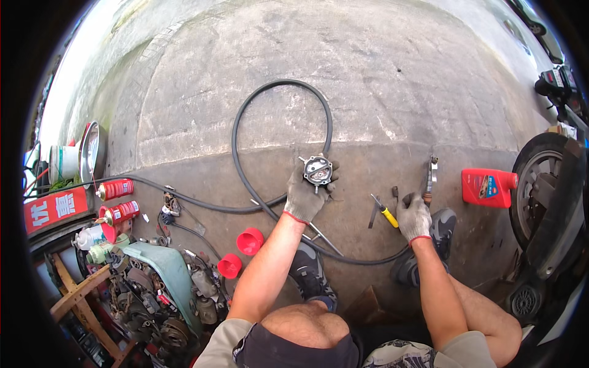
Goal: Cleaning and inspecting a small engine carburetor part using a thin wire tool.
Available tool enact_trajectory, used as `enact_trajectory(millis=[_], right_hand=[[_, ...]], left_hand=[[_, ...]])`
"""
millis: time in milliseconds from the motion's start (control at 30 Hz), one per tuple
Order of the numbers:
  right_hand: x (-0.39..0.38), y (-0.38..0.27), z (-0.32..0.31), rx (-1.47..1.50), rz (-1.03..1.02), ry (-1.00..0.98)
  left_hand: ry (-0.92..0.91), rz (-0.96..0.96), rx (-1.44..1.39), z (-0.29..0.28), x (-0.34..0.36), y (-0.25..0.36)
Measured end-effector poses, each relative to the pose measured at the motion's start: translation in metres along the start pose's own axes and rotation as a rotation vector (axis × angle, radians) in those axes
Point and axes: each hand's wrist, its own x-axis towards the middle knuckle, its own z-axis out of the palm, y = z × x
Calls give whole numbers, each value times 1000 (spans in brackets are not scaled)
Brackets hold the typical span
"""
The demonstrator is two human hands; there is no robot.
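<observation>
My left hand (305, 195), in a grey glove, is closed around a round metal housing (318, 171) with short pipe stubs and a dark recessed face. My right hand (413, 218), gloved too, grips a slim metal air tool (431, 178) that points away from me. A black air hose (234, 138) comes in from the left, loops on the ground beyond my left hand and runs to my right hand; where it joins is hidden. A yellow-handled screwdriver (388, 216) lies just left of my right hand. Under my left wrist lies a metal rod (325, 239).
A red plastic bottle (488, 187) stands at right, beside a vehicle wheel (540, 184). Two red cans (115, 189), red caps (250, 241) and a pale green bin (165, 270) amid greasy parts are on the left. My shoes (311, 276) flank the hose.
</observation>
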Motion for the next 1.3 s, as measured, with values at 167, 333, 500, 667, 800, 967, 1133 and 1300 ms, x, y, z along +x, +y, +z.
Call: enact_trajectory(millis=[167, 333, 500, 667, 800, 967, 1133, 1300], right_hand=[[1, 0, 13, -193, -35, -15], [1, -5, 8, -163, -51, -32], [12, 16, 5, -28, -75, 49], [13, -10, 2, 1051, -37, -123], [-6, -76, -17, 1459, -73, -245], [-3, -116, -4, 1537, -136, -267], [-16, -144, 18, 1283, -335, -58], [-21, -152, 33, 1115, -385, -110]], left_hand=[[9, -12, -5, 8, -1, 1], [-19, 14, -3, 0, -1, 1], [-17, 6, -5, 3, 2, -3], [-15, 5, -33, 1, 3, -4], [-20, 19, -27, -1, 1, -3], [29, -22, -49, 9, 3, -7], [114, 18, -45, 14, 2, -8], [101, 67, -77, 5, 5, -7]])
